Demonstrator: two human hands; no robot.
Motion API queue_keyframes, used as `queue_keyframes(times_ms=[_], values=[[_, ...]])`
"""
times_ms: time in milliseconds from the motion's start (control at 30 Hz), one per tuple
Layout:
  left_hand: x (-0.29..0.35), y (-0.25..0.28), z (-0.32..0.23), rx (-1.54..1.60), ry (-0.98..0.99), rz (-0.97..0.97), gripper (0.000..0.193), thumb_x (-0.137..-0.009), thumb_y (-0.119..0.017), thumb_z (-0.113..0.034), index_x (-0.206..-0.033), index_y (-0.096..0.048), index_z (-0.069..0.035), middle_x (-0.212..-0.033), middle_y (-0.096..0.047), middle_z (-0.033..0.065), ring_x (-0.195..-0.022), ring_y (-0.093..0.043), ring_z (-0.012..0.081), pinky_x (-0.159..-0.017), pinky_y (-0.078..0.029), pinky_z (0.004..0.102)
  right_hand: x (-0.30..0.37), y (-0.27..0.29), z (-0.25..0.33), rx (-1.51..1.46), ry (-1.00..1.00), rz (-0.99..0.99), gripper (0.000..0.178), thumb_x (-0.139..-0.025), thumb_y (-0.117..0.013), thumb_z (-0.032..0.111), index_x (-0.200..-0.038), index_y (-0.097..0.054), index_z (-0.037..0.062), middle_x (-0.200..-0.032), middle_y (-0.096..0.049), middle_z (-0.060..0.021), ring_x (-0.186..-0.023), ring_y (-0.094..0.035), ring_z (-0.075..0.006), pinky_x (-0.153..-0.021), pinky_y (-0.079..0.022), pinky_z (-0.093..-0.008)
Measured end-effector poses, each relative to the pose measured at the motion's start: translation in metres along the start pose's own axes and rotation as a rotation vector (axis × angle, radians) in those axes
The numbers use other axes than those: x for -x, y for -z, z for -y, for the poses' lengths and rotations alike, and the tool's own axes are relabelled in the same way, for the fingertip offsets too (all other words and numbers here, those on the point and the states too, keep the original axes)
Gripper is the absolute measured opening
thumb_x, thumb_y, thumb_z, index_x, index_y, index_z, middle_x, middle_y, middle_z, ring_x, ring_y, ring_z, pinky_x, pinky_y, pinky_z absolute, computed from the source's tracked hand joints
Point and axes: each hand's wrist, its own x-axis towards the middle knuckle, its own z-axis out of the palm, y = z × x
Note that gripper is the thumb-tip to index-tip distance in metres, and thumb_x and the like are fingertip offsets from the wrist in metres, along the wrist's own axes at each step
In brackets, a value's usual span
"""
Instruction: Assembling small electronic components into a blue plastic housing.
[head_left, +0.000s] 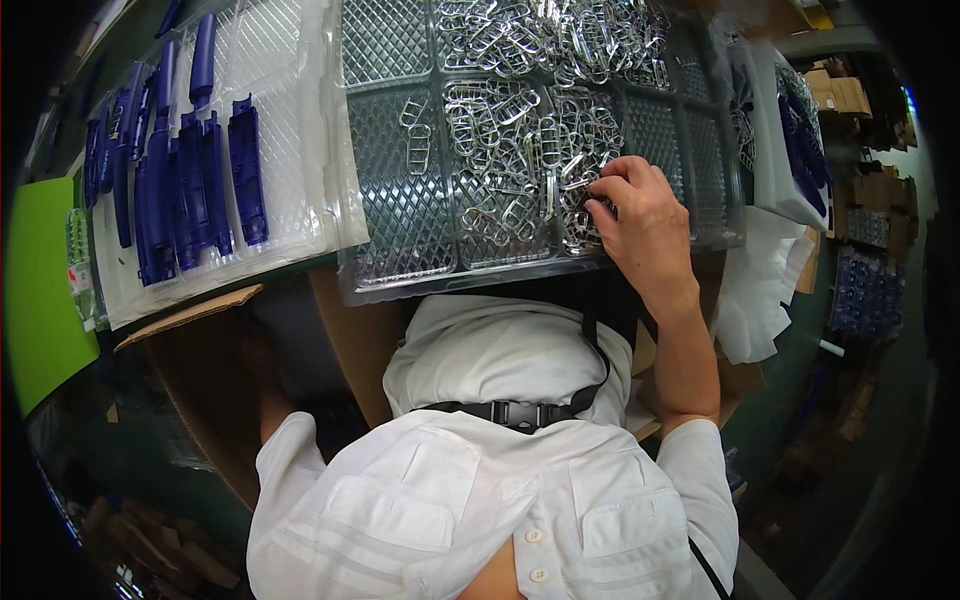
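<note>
My right hand (645, 220) is over the right side of a pile of shiny oblong metal frames (495, 130). Its thumb and fingers are curled together among the pieces, and whatever sits between the fingertips is hidden. The frames lie in a clear plastic tray (400, 200) with textured compartments. A couple of loose metal frames (418, 148) rest apart on the left. My left forearm (272, 408) reaches down into a cardboard box (190, 400) below the table edge. Deep shadow hides the fingers of that hand.
Left of the clear tray, several dark blue curved plastic shells (245, 170) lie on a white plastic tray (290, 120). A green panel (45, 290) stands at the far left. White foam sheets (755, 290) hang at the right, below a white bin (790, 140) holding blue parts.
</note>
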Motion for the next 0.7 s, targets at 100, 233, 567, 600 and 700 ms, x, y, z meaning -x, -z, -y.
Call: queue_keyframes(times_ms=[100,233,567,600,700], values=[[0.023,0.013,-0.018,0.277,0.074,-0.024,0.047,-0.098,-0.066,-0.041,-0.124,-0.071,-0.003,-0.113,-0.074,0.0221,-0.1,-0.072,0.0403,-0.088,-0.059,0.0495,0.004,0.002,-0.008,-0.054,0.014,-0.001,0.02,-0.083,-0.082,0.009,-0.1,-0.071,0.0051,-0.101,-0.068,-0.0074,-0.09,-0.068,-0.0283,-0.075,-0.057,-0.0416],[0.077,0.041,-0.043,0.81,0.236,-0.07,0.035,-0.099,-0.065,-0.032,-0.116,-0.069,-0.002,-0.107,-0.072,0.0138,-0.092,-0.068,0.0317,-0.083,-0.057,0.0446,0.011,0.006,-0.013,-0.364,-0.194,0.065,0.029,-0.085,-0.08,0.004,-0.111,-0.067,0.002,-0.097,-0.069,-0.0084,-0.079,-0.07,-0.0228,-0.071,-0.057,-0.0361],[0.216,0.318,-0.174,2.235,0.399,0.018,0.039,-0.111,-0.047,-0.036,-0.133,-0.057,-0.005,-0.093,-0.057,0.0028,-0.067,-0.048,0.0085,-0.059,-0.044,0.0268,-0.01,0.03,-0.057,-1.217,-0.305,0.216,0.019,-0.099,-0.072,0.002,-0.118,-0.073,-0.0012,-0.095,-0.07,-0.0007,-0.084,-0.068,-0.0079,-0.076,-0.059,-0.023],[0.225,0.351,-0.195,2.312,0.261,0.088,0.047,-0.112,-0.044,-0.04,-0.141,-0.052,-0.005,-0.091,-0.054,0.0021,-0.066,-0.045,0.008,-0.057,-0.042,0.0256,-0.012,0.035,-0.059,-1.299,-0.306,0.212,0.02,-0.098,-0.072,0.002,-0.119,-0.073,-0.0016,-0.096,-0.07,-0.001,-0.084,-0.069,-0.0084,-0.076,-0.059,-0.0232],[0.236,0.424,-0.26,2.466,-0.138,0.374,0.073,-0.108,-0.05,-0.058,-0.157,-0.039,-0.004,-0.088,-0.045,0.0004,-0.062,-0.04,0.006,-0.047,-0.039,0.0225,-0.01,0.06,-0.053,-1.336,-0.227,0.136,0.026,-0.097,-0.071,-0.003,-0.123,-0.072,-0.004,-0.096,-0.07,-0.0026,-0.086,-0.069,-0.0095,-0.077,-0.06,-0.0242]])
